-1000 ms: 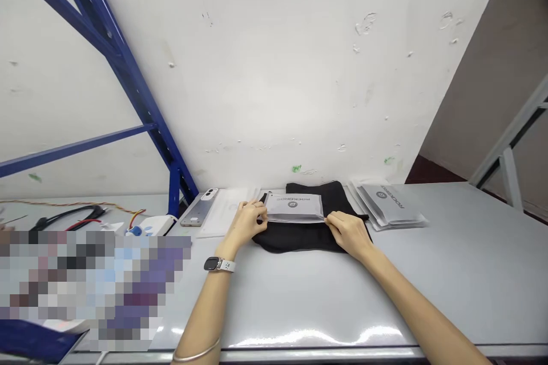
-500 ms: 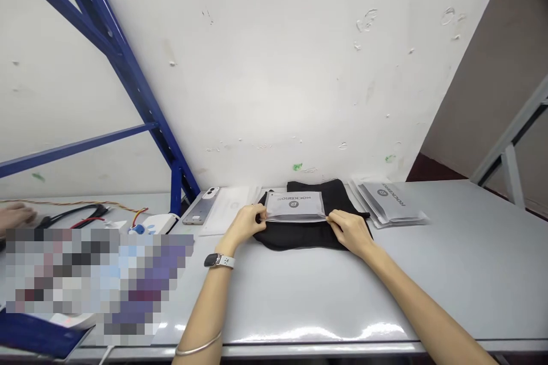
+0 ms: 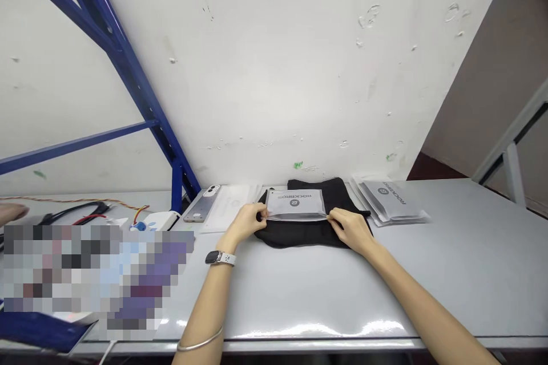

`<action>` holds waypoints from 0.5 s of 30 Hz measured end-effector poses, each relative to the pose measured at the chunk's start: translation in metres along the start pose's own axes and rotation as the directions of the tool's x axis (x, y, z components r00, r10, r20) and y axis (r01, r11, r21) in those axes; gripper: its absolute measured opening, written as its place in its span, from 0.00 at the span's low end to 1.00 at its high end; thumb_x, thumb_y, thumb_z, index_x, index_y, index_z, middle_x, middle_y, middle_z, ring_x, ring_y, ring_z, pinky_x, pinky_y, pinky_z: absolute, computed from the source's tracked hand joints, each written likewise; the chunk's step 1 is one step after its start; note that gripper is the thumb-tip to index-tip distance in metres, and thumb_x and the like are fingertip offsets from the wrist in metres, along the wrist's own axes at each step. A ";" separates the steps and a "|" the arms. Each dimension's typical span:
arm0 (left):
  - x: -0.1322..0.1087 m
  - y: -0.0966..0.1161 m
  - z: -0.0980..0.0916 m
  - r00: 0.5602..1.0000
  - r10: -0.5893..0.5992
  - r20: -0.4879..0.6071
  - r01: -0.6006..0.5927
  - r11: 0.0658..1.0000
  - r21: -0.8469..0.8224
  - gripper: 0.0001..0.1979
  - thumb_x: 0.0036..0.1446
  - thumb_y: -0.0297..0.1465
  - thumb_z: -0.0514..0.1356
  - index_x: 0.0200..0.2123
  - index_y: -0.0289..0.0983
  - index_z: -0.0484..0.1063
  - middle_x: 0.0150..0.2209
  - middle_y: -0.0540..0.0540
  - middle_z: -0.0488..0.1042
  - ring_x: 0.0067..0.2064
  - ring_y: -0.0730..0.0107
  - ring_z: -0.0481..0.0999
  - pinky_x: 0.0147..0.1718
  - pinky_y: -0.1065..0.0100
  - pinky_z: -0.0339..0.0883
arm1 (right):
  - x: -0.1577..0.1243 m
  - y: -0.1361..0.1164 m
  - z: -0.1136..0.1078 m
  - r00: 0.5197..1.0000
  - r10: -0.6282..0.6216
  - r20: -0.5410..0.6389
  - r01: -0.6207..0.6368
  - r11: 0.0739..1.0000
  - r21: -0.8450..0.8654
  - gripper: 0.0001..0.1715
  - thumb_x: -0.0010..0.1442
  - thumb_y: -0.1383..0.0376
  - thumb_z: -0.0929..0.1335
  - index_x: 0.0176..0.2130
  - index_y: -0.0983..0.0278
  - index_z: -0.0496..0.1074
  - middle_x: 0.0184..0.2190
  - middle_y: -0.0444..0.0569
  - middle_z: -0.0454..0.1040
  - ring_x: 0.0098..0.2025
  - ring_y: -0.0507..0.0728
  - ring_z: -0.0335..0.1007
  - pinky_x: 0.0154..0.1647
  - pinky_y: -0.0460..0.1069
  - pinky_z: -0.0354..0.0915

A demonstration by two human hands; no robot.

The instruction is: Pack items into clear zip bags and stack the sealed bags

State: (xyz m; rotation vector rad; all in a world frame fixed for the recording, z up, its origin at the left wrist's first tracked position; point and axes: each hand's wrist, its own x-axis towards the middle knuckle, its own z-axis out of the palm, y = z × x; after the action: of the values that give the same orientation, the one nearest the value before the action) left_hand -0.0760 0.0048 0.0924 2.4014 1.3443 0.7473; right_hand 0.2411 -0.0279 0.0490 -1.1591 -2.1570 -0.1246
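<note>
- The left hand (image 3: 245, 222) is curled closed, its fingers on the left edge of a grey-and-white ROCKBROS packet (image 3: 295, 204); it appears to be gripping that edge.
- The right hand (image 3: 350, 230) sits at the packet's lower right corner, fingers bent and pressing down. Whether it pinches the packet or only presses on the cloth beside it, I cannot tell.
- The packet lies flat between the two hands, on a folded black cloth (image 3: 299, 235), its printing upside down to the wearer. Whether any cloth is tucked inside it is hidden.
- Good handling here means even pressure from both sides, so the packet stays square on the cloth and its edges do not crease.
- A stack of matching packets (image 3: 389, 199) lies just right of the cloth; a printed paper sheet (image 3: 229, 209) and a smartphone (image 3: 200, 203) lie to its left.
- All of this rests on a pale grey worktop (image 3: 432, 296).
- Far left, another person's hand (image 3: 11, 213) sits near coloured wires (image 3: 72, 208) and a white device (image 3: 156, 220) – the area below them is pixelated.
</note>
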 end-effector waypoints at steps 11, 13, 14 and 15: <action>0.003 0.015 0.007 0.999 0.053 -0.012 -0.053 0.998 0.019 0.03 0.52 0.30 0.59 0.31 0.39 0.73 0.35 0.49 0.73 0.37 0.66 0.73 0.37 0.67 0.66 | 0.003 -0.003 -0.004 1.000 -0.004 -0.002 0.004 1.000 -0.013 0.02 0.61 0.67 0.64 0.36 0.61 0.67 0.33 0.46 0.71 0.34 0.54 0.68 0.29 0.47 0.61; 0.004 0.020 0.008 0.997 0.072 -0.025 -0.071 0.996 0.054 0.04 0.54 0.31 0.59 0.31 0.39 0.73 0.35 0.49 0.73 0.36 0.67 0.73 0.37 0.67 0.66 | 0.004 -0.007 -0.005 0.999 -0.044 -0.024 0.044 0.999 -0.015 0.03 0.61 0.67 0.65 0.37 0.62 0.68 0.34 0.47 0.71 0.36 0.55 0.67 0.31 0.48 0.62; 0.005 0.021 0.008 0.996 0.086 -0.028 -0.083 0.993 0.078 0.04 0.55 0.31 0.59 0.30 0.39 0.73 0.35 0.49 0.73 0.36 0.67 0.73 0.36 0.67 0.66 | 0.005 -0.010 -0.005 0.997 -0.067 -0.041 0.066 0.998 -0.019 0.03 0.61 0.67 0.64 0.37 0.62 0.68 0.34 0.47 0.71 0.35 0.55 0.67 0.33 0.49 0.62; 0.005 0.023 0.009 0.994 0.100 -0.031 -0.096 0.989 0.110 0.04 0.56 0.31 0.58 0.30 0.39 0.73 0.34 0.49 0.73 0.36 0.68 0.73 0.36 0.68 0.66 | 0.006 -0.013 -0.004 0.994 -0.089 -0.061 0.088 0.996 -0.027 0.04 0.62 0.67 0.64 0.36 0.62 0.69 0.33 0.47 0.71 0.35 0.55 0.66 0.33 0.50 0.62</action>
State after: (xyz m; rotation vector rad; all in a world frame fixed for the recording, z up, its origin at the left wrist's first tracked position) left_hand -0.0527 -0.0025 0.0978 2.5671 1.3201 0.7653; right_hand 0.2311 -0.0332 0.0590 -1.0594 -2.1575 -0.2244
